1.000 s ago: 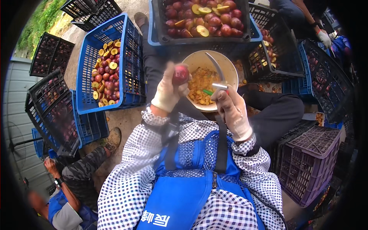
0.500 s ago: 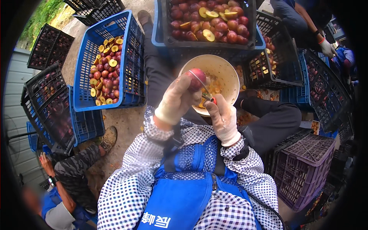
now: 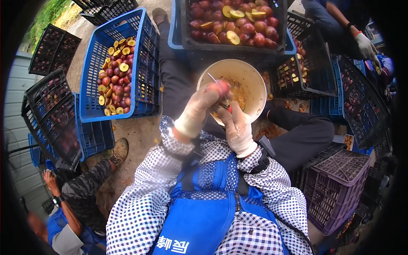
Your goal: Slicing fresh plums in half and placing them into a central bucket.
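My left hand (image 3: pixel 196 111), in a pale work glove, is closed round a red plum (image 3: pixel 222 87). My gloved right hand (image 3: pixel 236 132) grips a small knife (image 3: pixel 229 109) by its red and black handle. The knife's thin blade crosses the plum, its tip showing beyond the far side; how deep it sits in the flesh I cannot tell. Both hands are close together above the near-left part of a cream bucket (image 3: pixel 257 87), which has orange-yellow scraps (image 3: pixel 240 98) inside.
Ahead stands a black crate (image 3: pixel 238 47) of whole and cut plums on a blue one. A blue crate (image 3: pixel 83 95) of halved plums is at left, a black crate (image 3: pixel 316 88) at right. A purple crate (image 3: pixel 335 199) stands near right. Other people sit lower left and upper right.
The knife blade has swung across the plum, and my right hand has moved left, close against my left hand. The co-worker's gloved hand at upper right has shifted.
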Demonstrator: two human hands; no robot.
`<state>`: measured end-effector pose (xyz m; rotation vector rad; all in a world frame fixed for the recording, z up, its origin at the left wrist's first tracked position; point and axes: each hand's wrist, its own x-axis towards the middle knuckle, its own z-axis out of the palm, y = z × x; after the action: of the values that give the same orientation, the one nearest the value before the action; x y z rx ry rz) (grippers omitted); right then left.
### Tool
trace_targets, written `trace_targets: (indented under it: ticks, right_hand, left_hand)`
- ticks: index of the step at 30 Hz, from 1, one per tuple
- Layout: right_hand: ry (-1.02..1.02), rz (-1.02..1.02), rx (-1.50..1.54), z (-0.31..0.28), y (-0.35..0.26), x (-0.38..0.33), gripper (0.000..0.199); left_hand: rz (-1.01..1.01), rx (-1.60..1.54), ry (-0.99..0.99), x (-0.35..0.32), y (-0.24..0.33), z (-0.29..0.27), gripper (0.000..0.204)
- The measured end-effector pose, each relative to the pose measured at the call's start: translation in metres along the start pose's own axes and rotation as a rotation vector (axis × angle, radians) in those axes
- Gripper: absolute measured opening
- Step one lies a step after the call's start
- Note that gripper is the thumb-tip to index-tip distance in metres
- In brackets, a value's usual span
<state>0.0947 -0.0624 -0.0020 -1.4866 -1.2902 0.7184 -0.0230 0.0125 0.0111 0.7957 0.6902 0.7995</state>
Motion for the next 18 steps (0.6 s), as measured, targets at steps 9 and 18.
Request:
trace_targets:
  ticks: [9, 18]
  right_hand:
    - [-0.394, -0.094, 0.004, -0.048, 0.004, 0.021, 0.018]
    - [-0.248, -0.034, 0.351, -0.026, 0.005, 0.008, 0.032]
  left_hand:
    - [0.168, 0.871, 0.021, -0.002, 0.033, 0.013, 0.053]
    - [0.567, 1.356, 0.021, -0.001, 0.036, 0.013, 0.053]
